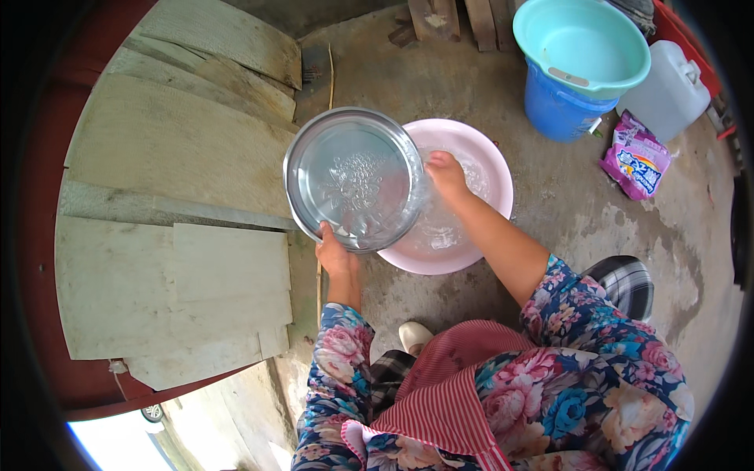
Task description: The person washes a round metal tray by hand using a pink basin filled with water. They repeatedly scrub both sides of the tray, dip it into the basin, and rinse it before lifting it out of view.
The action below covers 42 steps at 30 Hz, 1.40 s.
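Note:
A round stainless steel tray (353, 182) with an embossed fruit-and-leaf pattern is held tilted over the left part of a pink plastic basin (499, 176). My left hand (334, 254) grips the tray's lower left rim, thumb on top and fingers underneath. At the right rim my right hand (447, 176) holds the edge, its fingers partly hidden and blurred. The tray's surface looks wet, most plainly at its lower right. Inside the basin, rippled water (442, 235) with some foam shows below my right forearm.
Pale boards (177, 153) cover the left side. At the upper right, a turquoise basin (580, 47) sits on a blue bucket (559, 112). Beside them are a white plastic jerrycan (668, 88) and a purple detergent bag (637, 156). Wooden planks (435, 20) stand at the back. The concrete floor (677, 247) has wet patches.

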{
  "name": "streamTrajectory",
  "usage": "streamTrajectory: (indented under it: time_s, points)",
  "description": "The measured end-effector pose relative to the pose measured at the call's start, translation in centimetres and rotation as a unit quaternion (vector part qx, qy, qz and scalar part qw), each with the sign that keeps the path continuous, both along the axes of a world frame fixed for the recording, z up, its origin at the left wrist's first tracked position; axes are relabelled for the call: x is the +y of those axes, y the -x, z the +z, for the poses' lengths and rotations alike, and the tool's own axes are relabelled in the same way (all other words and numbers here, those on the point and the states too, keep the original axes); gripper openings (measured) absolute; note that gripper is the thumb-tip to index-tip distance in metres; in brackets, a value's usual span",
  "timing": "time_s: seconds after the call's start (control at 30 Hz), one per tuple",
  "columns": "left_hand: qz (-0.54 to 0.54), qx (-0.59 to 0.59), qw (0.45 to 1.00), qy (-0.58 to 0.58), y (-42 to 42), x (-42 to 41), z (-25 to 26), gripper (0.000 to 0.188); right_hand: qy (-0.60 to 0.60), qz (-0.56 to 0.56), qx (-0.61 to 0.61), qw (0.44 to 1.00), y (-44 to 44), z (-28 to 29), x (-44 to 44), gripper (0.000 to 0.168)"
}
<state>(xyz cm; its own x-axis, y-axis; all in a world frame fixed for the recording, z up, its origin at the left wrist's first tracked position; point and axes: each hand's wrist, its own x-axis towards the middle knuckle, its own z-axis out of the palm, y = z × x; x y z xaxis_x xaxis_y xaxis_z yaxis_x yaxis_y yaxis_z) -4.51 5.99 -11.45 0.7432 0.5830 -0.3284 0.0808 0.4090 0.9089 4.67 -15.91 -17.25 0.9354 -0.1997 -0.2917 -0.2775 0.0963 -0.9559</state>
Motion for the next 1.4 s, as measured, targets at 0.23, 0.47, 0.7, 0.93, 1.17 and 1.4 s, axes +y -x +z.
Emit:
streamTrajectory:
  time_s: [0.23,0.47,0.7,0.93,1.17,1.4]
  points:
    - [-0.007,-0.054,0.996,0.068,-3.0,1.0,4.3,0.05,-0.275,0.178,0.16,0.931,0.6,5.3,-2.3,0.051]
    - [-0.036,-0.077,0.986,0.14,-6.5,-0.9,8.3,0.051,-0.358,0.118,0.078,0.923,-1.4,12.0,-2.2,0.031]
    - [-0.081,-0.057,0.969,0.226,-8.3,-2.0,10.2,0.045,-0.325,0.063,0.036,0.943,-1.7,17.0,-2.4,0.04]
    - [-0.169,-0.056,0.945,0.274,-8.3,-4.3,8.5,0.028,-0.294,-0.008,-0.027,0.955,-1.7,18.6,-2.8,0.036]
    - [-0.184,-0.043,0.946,0.265,-8.6,-5.4,7.5,0.035,-0.262,-0.053,0.0,0.964,-0.2,17.8,-2.9,0.035]
    - [-0.162,-0.025,0.972,0.168,-8.5,-6.4,7.9,0.034,-0.232,-0.118,0.023,0.965,0.8,17.9,-2.4,0.031]
